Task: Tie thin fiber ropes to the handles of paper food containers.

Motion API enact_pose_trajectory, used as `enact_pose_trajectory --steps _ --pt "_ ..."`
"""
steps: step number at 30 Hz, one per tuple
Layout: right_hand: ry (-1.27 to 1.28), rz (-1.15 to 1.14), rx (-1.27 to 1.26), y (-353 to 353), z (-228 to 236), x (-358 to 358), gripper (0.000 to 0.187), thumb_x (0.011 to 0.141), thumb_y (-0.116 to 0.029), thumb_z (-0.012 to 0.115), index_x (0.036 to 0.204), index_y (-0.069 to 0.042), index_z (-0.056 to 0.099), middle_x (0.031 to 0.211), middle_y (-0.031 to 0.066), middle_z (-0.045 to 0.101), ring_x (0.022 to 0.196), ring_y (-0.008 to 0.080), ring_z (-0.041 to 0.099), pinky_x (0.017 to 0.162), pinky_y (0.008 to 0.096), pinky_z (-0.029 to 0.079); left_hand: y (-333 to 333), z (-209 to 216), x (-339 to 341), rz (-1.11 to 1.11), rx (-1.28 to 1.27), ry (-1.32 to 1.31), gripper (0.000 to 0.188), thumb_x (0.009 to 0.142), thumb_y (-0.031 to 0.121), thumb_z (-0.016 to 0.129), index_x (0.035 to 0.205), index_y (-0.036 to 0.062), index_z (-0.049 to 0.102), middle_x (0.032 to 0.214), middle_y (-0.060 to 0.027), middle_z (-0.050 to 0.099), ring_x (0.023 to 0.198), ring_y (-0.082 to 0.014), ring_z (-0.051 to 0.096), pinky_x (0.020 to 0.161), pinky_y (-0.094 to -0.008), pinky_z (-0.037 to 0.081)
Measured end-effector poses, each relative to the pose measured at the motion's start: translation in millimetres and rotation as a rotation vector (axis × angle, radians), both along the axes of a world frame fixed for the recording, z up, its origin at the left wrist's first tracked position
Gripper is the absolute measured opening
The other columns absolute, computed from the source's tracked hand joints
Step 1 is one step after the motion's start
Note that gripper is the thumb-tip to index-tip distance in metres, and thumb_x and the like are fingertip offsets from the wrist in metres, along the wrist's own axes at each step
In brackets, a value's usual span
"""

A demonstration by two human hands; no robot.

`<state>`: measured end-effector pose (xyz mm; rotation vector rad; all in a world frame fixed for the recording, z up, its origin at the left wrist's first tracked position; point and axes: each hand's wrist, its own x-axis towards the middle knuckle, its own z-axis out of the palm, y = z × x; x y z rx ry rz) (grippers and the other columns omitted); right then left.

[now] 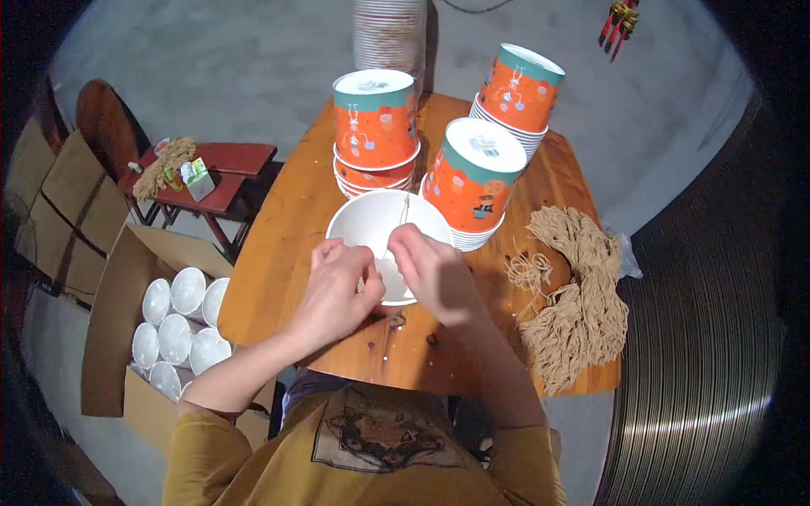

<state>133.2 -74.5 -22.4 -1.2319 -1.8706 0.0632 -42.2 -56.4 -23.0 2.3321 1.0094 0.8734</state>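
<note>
A white-lined paper bucket (367,218) stands near the front middle of the wooden table, its mouth facing up. Over its mouth my right hand (432,277) pinches a thin pale string (406,209), which runs up to the far rim. My left hand (337,291) is closed at the near left of the mouth, fingers curled; whatever it holds is hidden. Just behind are stacks of upside-down orange and green paper buckets (375,126), (474,181) is the nearer right bucket stack. To the right of my right hand lies a loose clump of tan strings (530,271).
A thick tan bundle of string (578,316) lies along the right side of the wooden table (278,253). Left on the floor, an open cardboard box (105,337) holds several white cups. Behind it stands a red bench (245,158). A tall cup stack (390,38) rises at the back.
</note>
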Motion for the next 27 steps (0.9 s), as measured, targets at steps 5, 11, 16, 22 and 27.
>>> enact_pose_trajectory --steps 5,11,16,22,27 --pt "-0.019 -0.223 -0.074 -2 1 -7 0.007 0.088 -0.010 0.055 0.090 -0.004 0.051 0.072 0.0196 0.062 0.065 0.0374 0.063 0.053 0.0459 0.049 -6 6 -9 -0.094 0.044 0.047 0.006 0.076 0.007 0.056 0.079 0.0043 0.052 0.073 -0.0086 0.050 0.087 -0.0244 0.054 0.105 -0.0456 0.025" --pt "0.023 -0.225 -0.024 -1 -5 -11 0.008 0.089 -0.011 0.055 0.090 -0.003 0.051 0.068 0.0191 0.062 0.063 0.0375 0.063 0.052 0.0461 0.049 -12 2 -19 -0.145 0.074 0.020 0.014 0.075 0.007 0.059 0.086 0.0065 0.050 0.083 -0.0068 0.051 0.090 -0.0244 0.054 0.107 -0.0492 0.022" --pt "0.033 -0.232 -0.021 -3 -6 -12 0.007 0.088 -0.008 0.056 0.089 -0.002 0.053 0.066 0.0181 0.061 0.062 0.0361 0.063 0.052 0.0431 0.048 -7 -15 -26 -0.233 0.190 -0.017 0.021 0.078 0.012 0.065 0.093 0.0069 0.051 0.088 -0.0071 0.052 0.093 -0.0242 0.054 0.107 -0.0507 0.024" --pt "-0.011 -0.245 -0.035 -5 -1 -13 0.005 0.086 -0.005 0.059 0.087 -0.002 0.056 0.068 0.0164 0.060 0.063 0.0336 0.063 0.053 0.0406 0.047 2 -13 -28 -0.346 0.253 -0.016 0.020 0.076 0.005 0.061 0.094 0.0071 0.052 0.090 -0.0077 0.053 0.094 -0.0252 0.054 0.105 -0.0499 0.027" --pt "-0.167 -0.168 0.211 0 20 20 0.018 0.075 -0.011 0.072 0.085 -0.006 0.059 0.076 0.0097 0.054 0.072 0.0272 0.055 0.061 0.0375 0.046 18 -8 -39 -0.370 0.271 0.041 0.021 0.073 -0.001 0.057 0.093 0.0058 0.052 0.088 -0.0086 0.051 0.094 -0.0255 0.053 0.104 -0.0479 0.029"
